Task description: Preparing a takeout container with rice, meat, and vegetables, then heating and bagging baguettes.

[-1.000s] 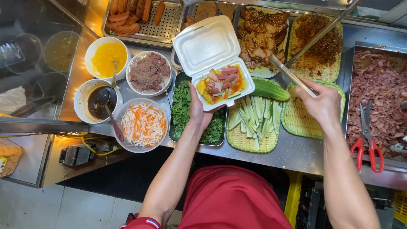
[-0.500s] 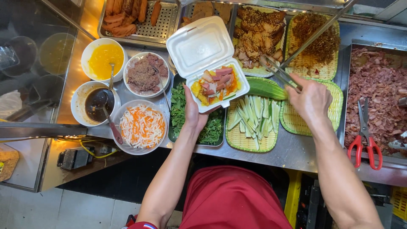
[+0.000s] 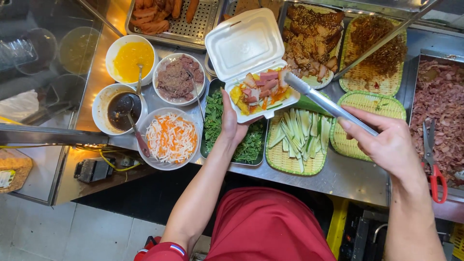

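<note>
My left hand [image 3: 231, 126] holds up a white foam clamshell box [image 3: 244, 46] from below, lid open. The box holds sliced pink meat, yellow pieces and orange shreds [image 3: 261, 89]. My right hand [image 3: 384, 145] grips metal tongs [image 3: 325, 103] whose tips rest at the right edge of the food in the box. Under the box lie a tray of green herbs [image 3: 211, 123] and a green basket of cucumber sticks [image 3: 297, 133].
Bowls of shredded carrot salad [image 3: 171, 137], dark sauce [image 3: 118, 108], yellow sauce [image 3: 130, 58] and minced meat [image 3: 176, 77] sit at left. Roast meat [image 3: 314, 41], shredded meat baskets [image 3: 382, 48] and a tray of red meat [image 3: 442, 101] lie behind and right. Red scissors [image 3: 432, 162] rest at right.
My right hand has brought the tongs from the roast meat tray to the box, tips now at the food. The box stays held up in my left hand.
</note>
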